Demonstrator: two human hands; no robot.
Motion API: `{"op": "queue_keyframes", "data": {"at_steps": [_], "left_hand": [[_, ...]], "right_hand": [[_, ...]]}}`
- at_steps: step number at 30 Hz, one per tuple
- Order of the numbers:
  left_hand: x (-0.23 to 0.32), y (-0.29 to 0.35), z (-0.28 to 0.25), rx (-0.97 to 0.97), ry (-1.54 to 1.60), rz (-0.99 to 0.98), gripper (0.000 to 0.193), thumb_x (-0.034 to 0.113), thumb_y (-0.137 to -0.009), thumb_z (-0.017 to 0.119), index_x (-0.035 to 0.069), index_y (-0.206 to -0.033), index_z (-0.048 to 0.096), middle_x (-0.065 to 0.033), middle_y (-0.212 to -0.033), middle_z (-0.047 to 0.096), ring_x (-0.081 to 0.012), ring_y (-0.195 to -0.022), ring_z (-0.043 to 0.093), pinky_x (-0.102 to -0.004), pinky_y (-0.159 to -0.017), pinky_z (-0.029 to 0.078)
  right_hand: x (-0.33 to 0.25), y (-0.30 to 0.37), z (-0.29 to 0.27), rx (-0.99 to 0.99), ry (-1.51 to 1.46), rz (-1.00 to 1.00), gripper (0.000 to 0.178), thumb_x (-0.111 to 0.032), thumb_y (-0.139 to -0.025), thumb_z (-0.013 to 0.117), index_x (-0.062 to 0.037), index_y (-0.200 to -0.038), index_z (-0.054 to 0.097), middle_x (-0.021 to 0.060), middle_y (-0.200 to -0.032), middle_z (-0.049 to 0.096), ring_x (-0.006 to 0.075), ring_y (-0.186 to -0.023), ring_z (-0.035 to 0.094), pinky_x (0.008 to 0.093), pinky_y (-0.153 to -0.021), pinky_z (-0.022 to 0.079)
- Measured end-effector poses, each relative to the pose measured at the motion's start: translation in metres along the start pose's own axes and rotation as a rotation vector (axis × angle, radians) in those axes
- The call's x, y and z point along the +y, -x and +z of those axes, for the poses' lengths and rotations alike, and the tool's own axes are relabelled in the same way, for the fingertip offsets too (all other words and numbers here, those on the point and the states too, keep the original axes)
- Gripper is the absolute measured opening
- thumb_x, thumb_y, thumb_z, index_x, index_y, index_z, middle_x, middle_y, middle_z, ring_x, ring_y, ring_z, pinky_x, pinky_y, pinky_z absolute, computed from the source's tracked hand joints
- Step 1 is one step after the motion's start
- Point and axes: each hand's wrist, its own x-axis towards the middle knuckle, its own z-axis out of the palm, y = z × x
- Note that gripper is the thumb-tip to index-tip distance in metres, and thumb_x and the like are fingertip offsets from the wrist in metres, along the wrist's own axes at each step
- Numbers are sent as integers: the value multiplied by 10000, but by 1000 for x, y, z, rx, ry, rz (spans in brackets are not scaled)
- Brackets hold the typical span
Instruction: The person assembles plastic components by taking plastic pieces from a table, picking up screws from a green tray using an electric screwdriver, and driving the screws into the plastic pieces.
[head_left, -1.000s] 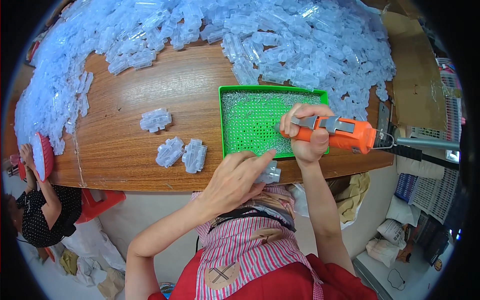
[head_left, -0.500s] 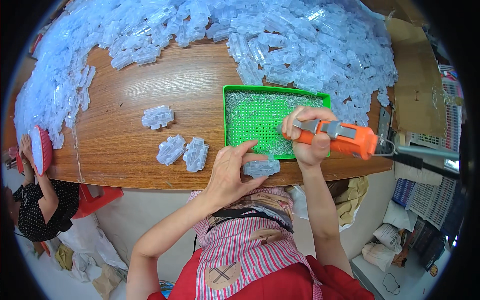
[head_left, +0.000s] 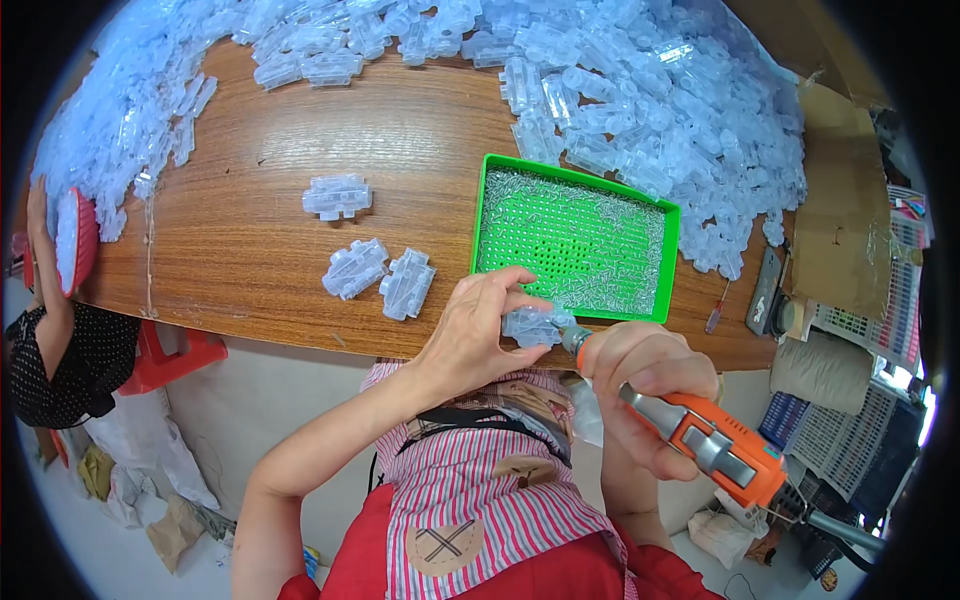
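Note:
My left hand (head_left: pixel 470 325) holds a clear plastic housing (head_left: pixel 532 326) at the table's front edge, thumb and fingers around it. In my right hand (head_left: pixel 655 380) is an orange electric screwdriver (head_left: pixel 720 450), slanting down to the left with its tip at the housing's right end. Whether a screw sits on the tip cannot be made out. Just behind the housing stands a green perforated tray (head_left: pixel 480 225) with many small metal screws (head_left: pixel 630 225) scattered in it. Three similar housings lie left of my hand, one of them farther back (head_left: pixel 337 197).
A large heap of clear plastic housings (head_left: pixel 640 90) covers the back of the table. A small screwdriver (head_left: pixel 717 308) lies right of the tray. At far left another person's arm (head_left: pixel 55 300) is beside a red basket (head_left: pixel 85 240). A cable (head_left: pixel 840 530) trails from my tool.
The screwdriver has moved from over the tray's screws to the housing, toward me and to the right. My left hand keeps its hold on the housing. The whole view has shifted slightly.

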Motion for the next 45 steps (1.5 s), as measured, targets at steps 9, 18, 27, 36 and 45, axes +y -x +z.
{"op": "queue_keyframes", "data": {"at_steps": [9, 18, 27, 36, 45], "left_hand": [[-1, 1, 2, 41, 15, 32, 693, 140, -636, 815, 13, -1191, 420, -54, -1044, 664, -277, -1065, 572, -418, -933, 382], [-4, -1, 3, 79, 34, 86, 679, 132, -622, 804, 34, -1181, 432, -50, -1023, 668, -276, -903, 582, -392, -866, 403], [20, -14, -54, 128, -116, 2, 602, 152, -685, 774, 44, -1209, 498, -114, -1037, 622, -299, -963, 581, -391, -861, 449], [-13, -49, -144, -134, -610, -166, 395, 113, -704, 736, 70, -1073, 599, -151, -1171, 507, -328, -1121, 486, -399, -951, 413], [-41, -166, -41, -28, -577, -391, 364, 359, -847, 649, -3, -818, 679, -214, -979, 615, -362, -939, 582, -449, -809, 470]], "right_hand": [[12, 2, 12, -43, -74, 22, 619, -558, -717, 734, -19, -927, 513, 78, -638, 543, 206, -559, 546, 351, -534, 478], [13, 0, 14, -86, 14, 34, 666, -638, -706, 701, -32, -911, 514, 61, -623, 542, 198, -565, 558, 348, -545, 489], [-12, -28, -19, 195, -191, 27, 603, -605, -845, 568, -16, -941, 482, 67, -620, 517, 184, -552, 521, 320, -473, 454], [-3, -13, -38, 336, -82, 113, 587, -573, -824, 630, -10, -930, 504, 52, -608, 503, 155, -537, 507, 295, -473, 446], [4, -15, -34, 346, -137, 94, 576, -555, -822, 647, -4, -942, 525, 44, -616, 516, 143, -536, 507, 288, -475, 449]]}}
